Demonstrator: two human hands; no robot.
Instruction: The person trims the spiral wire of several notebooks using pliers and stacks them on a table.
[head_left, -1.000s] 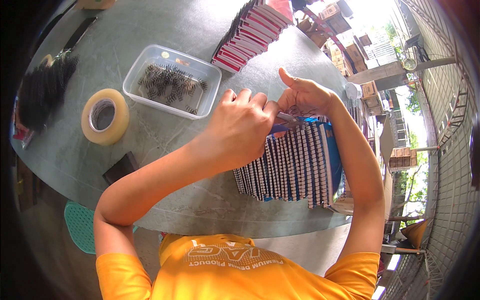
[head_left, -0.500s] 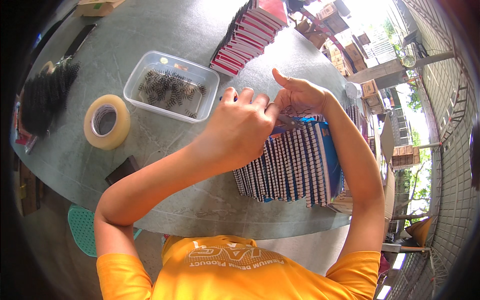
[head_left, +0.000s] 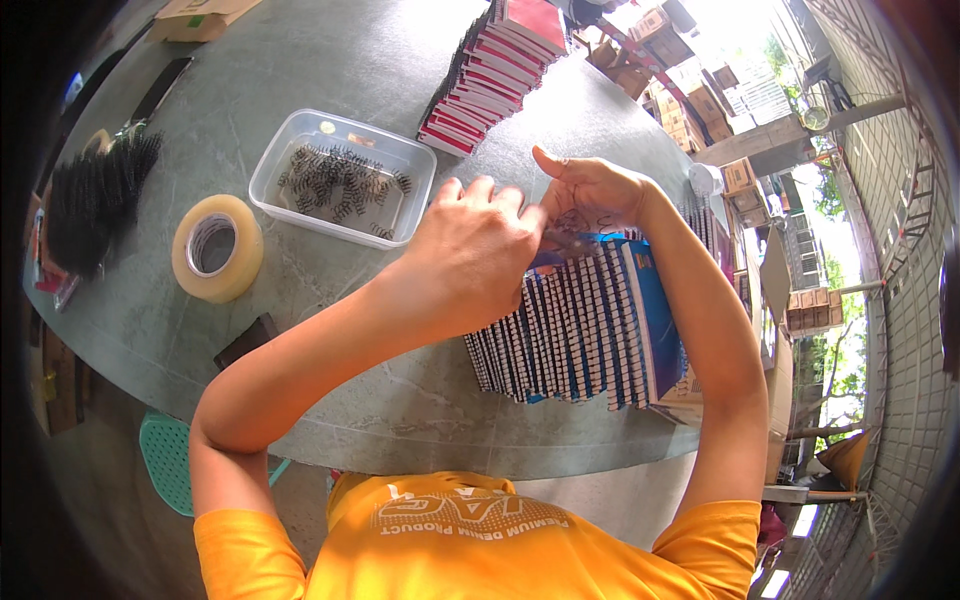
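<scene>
A row of blue spiral notebooks (head_left: 590, 335) stands on edge on the grey table (head_left: 330, 90), leaning together. My left hand (head_left: 478, 255) is curled over the far end of the row, fingers closed on the top of a notebook. My right hand (head_left: 590, 192) meets it just beyond, thumb raised, pinching the same notebook's top edge. What lies between the fingertips is hidden by my left hand.
A clear plastic tub (head_left: 345, 175) of black wire coils sits to the left, with a roll of tape (head_left: 215, 248) beside it. A stack of red notebooks (head_left: 500, 65) lies farther back. A black bundle of coils (head_left: 95, 200) rests at the table's left edge. A green stool (head_left: 165, 460) stands below.
Both hands have stayed together at the top of the blue notebooks. The view has shifted slightly; nothing was taken up or let go.
</scene>
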